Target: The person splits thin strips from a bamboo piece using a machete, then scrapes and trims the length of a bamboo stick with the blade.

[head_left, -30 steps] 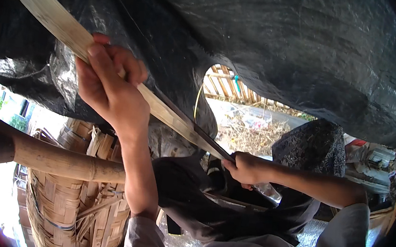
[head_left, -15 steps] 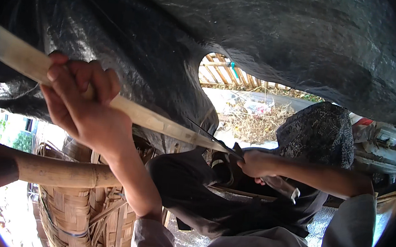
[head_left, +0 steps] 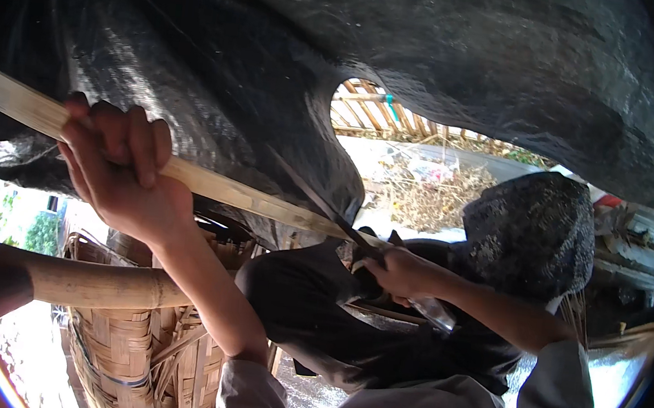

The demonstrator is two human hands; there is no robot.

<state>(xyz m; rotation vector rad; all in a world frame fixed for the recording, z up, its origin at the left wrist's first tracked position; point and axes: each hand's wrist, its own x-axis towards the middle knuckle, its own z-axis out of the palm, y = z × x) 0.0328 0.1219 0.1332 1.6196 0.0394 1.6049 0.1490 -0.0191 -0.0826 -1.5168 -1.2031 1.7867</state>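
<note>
Strip of pale, flat, bamboo-like wood (head_left: 241, 194) lies pinched in the curled left grip (head_left: 122, 165), one end just beyond it, the rest sloping towards the right grip (head_left: 397, 274); that grip is wrapped tight round a knife with a long, dark, narrow blade (head_left: 311, 191), which crosses the strip just ahead of it; contact is unclear; good control probably needs a firm left grip, a shallow, even blade angle and light pressure.

Dim shade, lower-left glare
</note>
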